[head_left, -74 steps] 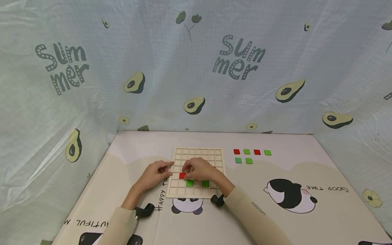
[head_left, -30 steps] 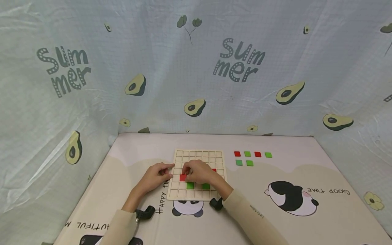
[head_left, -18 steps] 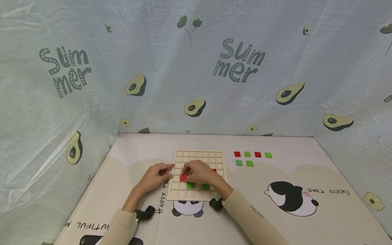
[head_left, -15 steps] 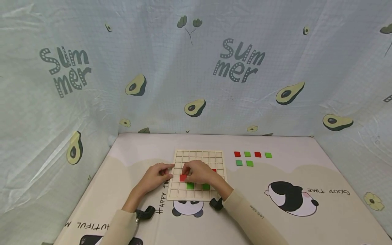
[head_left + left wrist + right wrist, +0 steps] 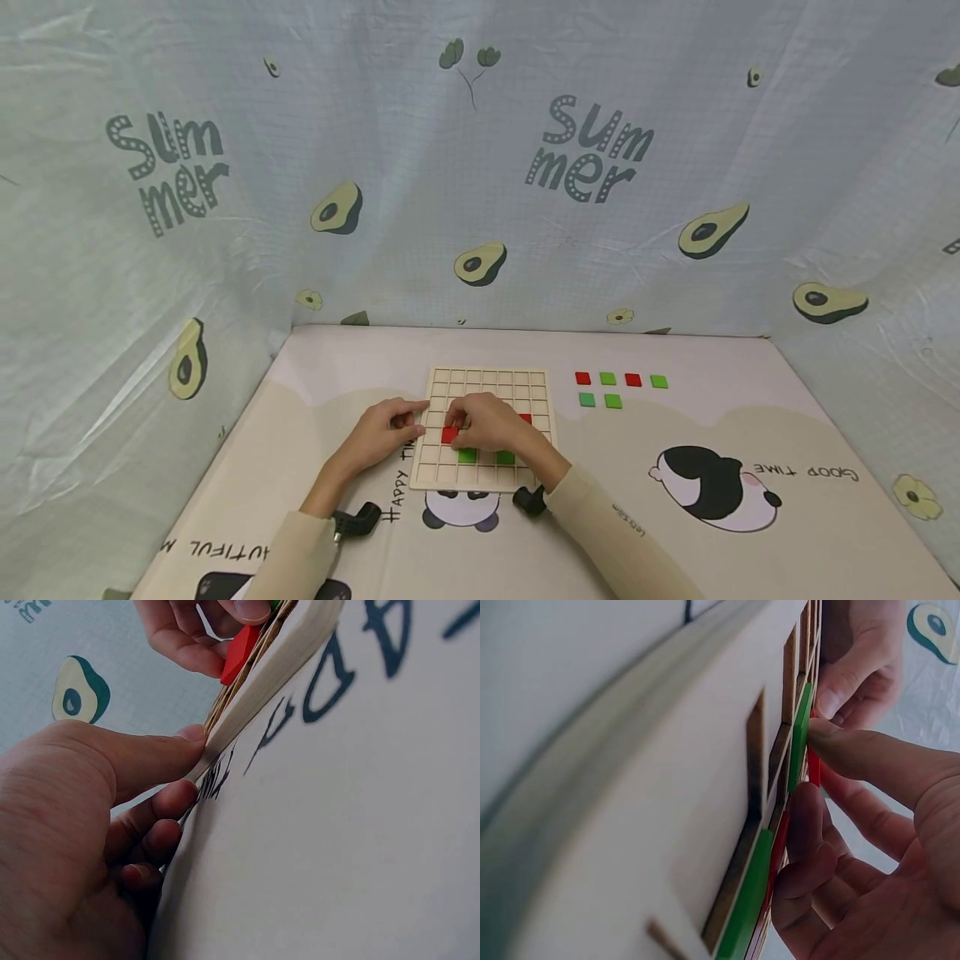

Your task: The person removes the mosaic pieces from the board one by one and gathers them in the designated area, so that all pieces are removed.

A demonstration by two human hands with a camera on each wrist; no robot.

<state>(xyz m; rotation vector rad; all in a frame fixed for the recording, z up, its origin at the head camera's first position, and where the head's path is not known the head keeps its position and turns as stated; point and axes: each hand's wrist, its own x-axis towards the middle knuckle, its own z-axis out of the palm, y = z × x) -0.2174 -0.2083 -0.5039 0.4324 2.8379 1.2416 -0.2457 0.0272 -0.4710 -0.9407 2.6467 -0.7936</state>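
A pale wooden grid board lies on the table in the head view. My left hand is at its left side, with thumb and forefinger touching the edge and the other fingers curled under. Over the board, my right hand pinches a red square tile between thumb and fingers at a cell on the left. The left wrist view shows this red tile tilted at the fingertips. Two green tiles, one left and another right, sit in the row nearer me. Another red tile shows partly behind the right hand.
Right of the board lie several loose square tiles, among them a red tile, a bright green tile and a bluish-green tile. A printed cloth covers the table. Patterned curtains hang behind and at both sides.
The head view has shifted slightly. Both hands, the pinched red tile and the board keep nearly the same places relative to one another.
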